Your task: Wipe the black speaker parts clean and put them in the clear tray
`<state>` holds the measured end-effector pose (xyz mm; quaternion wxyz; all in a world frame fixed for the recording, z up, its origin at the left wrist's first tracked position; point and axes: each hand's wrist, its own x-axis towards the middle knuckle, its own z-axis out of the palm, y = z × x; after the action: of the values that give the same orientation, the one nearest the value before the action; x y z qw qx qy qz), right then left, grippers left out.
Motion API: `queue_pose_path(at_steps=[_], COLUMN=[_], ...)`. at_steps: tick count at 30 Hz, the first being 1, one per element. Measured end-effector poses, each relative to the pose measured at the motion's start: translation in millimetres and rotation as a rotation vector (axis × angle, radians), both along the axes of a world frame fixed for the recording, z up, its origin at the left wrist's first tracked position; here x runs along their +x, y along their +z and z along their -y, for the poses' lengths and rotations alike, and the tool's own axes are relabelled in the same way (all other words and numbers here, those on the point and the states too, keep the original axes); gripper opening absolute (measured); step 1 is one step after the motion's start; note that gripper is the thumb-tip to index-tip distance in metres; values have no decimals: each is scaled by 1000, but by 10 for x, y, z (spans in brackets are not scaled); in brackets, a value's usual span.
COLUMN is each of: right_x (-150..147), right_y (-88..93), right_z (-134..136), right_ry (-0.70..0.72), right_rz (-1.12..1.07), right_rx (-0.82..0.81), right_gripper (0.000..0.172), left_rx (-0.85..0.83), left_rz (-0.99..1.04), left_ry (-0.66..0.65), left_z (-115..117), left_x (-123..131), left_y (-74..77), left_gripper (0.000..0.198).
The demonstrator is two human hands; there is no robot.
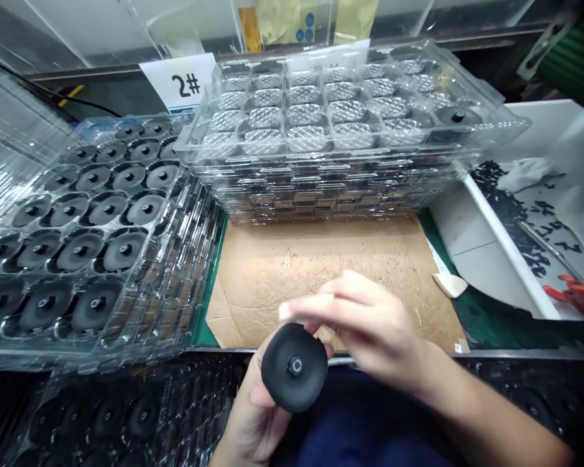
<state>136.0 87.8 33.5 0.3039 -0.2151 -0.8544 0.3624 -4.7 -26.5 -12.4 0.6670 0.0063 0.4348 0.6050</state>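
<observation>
The left hand (253,421) and right hand (370,331) are close together, with the left hand's fingers curled beneath a black disc (294,370), gripping it so that its central stud (296,366) faces up toward the wearer. The right hand's fingers (311,310) pass just above the disc's upper edge; whether they touch it cannot be told. Both hands are over the near edge of a cardboard sheet (331,285), which extends ahead of them. Left of the cardboard, a clear tray (185,259) keeps similar black discs apart in separate pockets. Beyond its far edge stands a stack of clear trays (331,194), the top one holding silver mesh-faced discs, with a "2#" card (175,81) behind. Right of the cardboard lies a white bin (511,246) holding black scraps, beside an orange handle (577,295).
</observation>
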Motion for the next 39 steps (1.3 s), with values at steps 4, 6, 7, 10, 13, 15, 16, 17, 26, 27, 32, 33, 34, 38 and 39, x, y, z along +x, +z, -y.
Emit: queue_pose_path(at_steps=[4, 6, 7, 10, 13, 15, 16, 17, 26, 27, 32, 33, 34, 38, 39], right_x=[217, 296, 322, 337, 259, 166, 116, 69, -86, -85, 136, 203, 266, 441, 464], right_y=[-592, -884, -984, -974, -537, -194, -62, 30, -98, -92, -94, -136, -193, -433, -460], right_z=[48, 131, 167, 189, 132, 126, 140, 160, 215, 222, 268, 269, 266, 227, 212], right_ry=[-244, -206, -187, -212, -311, -231, -99, -54, -180, -211, 4, 63, 78, -213, -288], right_rz=[202, 284, 304, 328, 252, 83, 7, -41, 52, 14, 62, 17, -51, -320, -342], right_rx=[-97, -73, -54, -36, -51, -12, 58, 88, -50, -59, -662, -846, -1010, -1337, -1335], right_gripper=[32, 33, 33, 31, 31, 36, 36, 34, 32, 32, 24, 20, 17, 18, 19], left_rx=[100, 109, 108, 102, 103, 91, 81, 76, 115, 122, 165, 174, 182, 217, 216], left_rz=[180, 192, 190, 183, 159, 129, 112, 87, -115, -124, -87, -50, -13, 86, 106], left_ry=[-76, -71, -69, -75, -81, -71, -63, -51, 68, 66, 99, 85, 69, 23, 10], left_z=[-42, -49, -52, -61, -74, -80, -83, -85, -180, -194, -217, -218, -222, -242, -244], left_x=[-22, -38, -44, -41, -7, 17, 25, 29, 69, 73, 49, 49, 53, 84, 89], left_y=[85, 88, 85, 87, 116, 124, 117, 100, -84, -79, -6, 13, 30, 53, 47], left_gripper=[57, 52, 51, 54, 56, 53, 50, 49, 61, 62, 56, 53, 51, 53, 51])
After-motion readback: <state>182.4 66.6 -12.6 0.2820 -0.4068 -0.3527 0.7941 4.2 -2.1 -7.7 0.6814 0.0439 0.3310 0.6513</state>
